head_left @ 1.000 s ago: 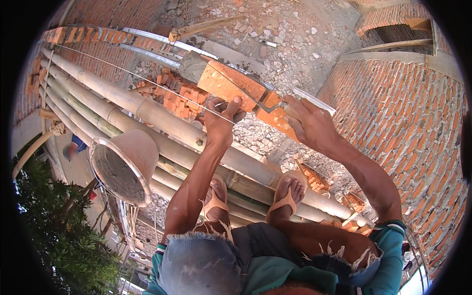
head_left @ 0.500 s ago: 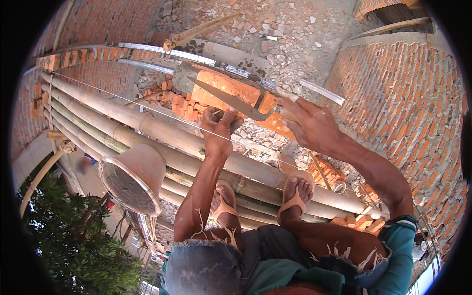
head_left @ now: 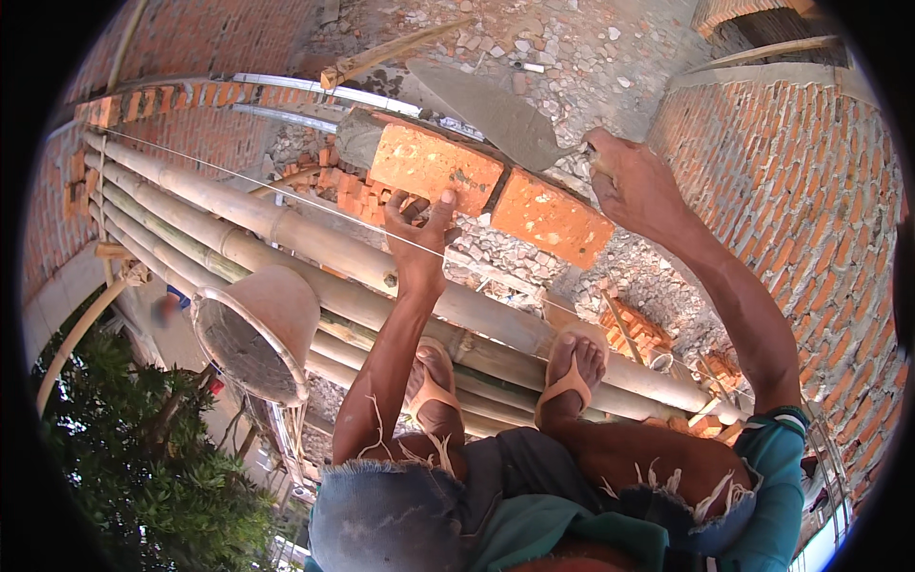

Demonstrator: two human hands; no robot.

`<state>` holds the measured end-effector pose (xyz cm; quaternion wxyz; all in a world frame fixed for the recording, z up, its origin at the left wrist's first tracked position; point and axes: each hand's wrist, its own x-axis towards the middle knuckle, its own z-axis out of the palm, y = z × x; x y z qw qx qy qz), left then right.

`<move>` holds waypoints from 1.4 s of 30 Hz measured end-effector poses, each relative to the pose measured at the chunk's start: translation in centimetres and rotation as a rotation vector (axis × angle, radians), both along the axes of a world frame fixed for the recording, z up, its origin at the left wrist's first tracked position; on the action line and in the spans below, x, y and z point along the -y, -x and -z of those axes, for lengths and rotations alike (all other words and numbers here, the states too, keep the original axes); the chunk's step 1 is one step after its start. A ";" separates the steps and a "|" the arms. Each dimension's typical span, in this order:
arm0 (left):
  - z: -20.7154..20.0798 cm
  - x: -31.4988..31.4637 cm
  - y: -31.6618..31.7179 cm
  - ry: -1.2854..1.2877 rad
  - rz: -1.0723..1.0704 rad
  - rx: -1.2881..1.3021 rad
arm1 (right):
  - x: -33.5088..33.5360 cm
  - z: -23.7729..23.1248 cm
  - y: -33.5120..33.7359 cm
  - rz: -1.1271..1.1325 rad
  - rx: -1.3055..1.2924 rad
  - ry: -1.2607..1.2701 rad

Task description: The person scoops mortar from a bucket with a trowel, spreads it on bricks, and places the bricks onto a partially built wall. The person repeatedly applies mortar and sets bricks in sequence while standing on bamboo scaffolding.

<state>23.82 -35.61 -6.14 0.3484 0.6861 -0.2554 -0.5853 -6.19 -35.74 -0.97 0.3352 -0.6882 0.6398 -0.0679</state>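
My right hand (head_left: pixel 637 181) is closed round the handle of a pointed trowel (head_left: pixel 500 119). The trowel's broad grey blade, coated with mortar, hangs over the far side of the brick course, its tip toward the upper left. My left hand (head_left: pixel 419 234) is at the near edge of an orange brick (head_left: pixel 434 170), thumb against it and fingers spread and bent. A second orange brick (head_left: pixel 553 217) lies to the right, with a dark narrow gap between the two. Grey mortar (head_left: pixel 360 140) sits at the left end of the first brick.
A taut string (head_left: pixel 315 205) crosses in front of the bricks. My sandalled feet stand on bamboo poles (head_left: pixel 343 248), high above rubble (head_left: pixel 572 48). A bucket (head_left: pixel 276 324) of grey mortar is at the left. Brick walls (head_left: pixel 782 181) rise on both sides.
The trowel has swung away from over the bricks to their far side, its broad face now showing. My right hand has moved up and right, uncovering the second brick. My left thumb has shifted onto the brick.
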 end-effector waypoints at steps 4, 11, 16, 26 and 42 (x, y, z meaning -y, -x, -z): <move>-0.5 0.0 0.8 0.198 0.089 -0.017 | 1.6 0.7 2.1 -0.103 -0.261 0.004; -0.2 0.0 1.0 0.158 0.062 -0.035 | 1.4 1.0 0.3 -0.226 -0.267 0.003; -0.3 0.0 0.9 0.131 0.033 -0.096 | 2.2 0.3 -0.3 -0.256 -0.322 0.043; -0.7 0.1 1.2 0.144 0.016 -0.115 | 4.5 -0.8 -0.5 -0.272 -0.367 0.014; 0.7 -0.2 0.4 0.186 -0.018 -0.170 | -3.8 -6.5 -1.0 0.022 0.085 -0.020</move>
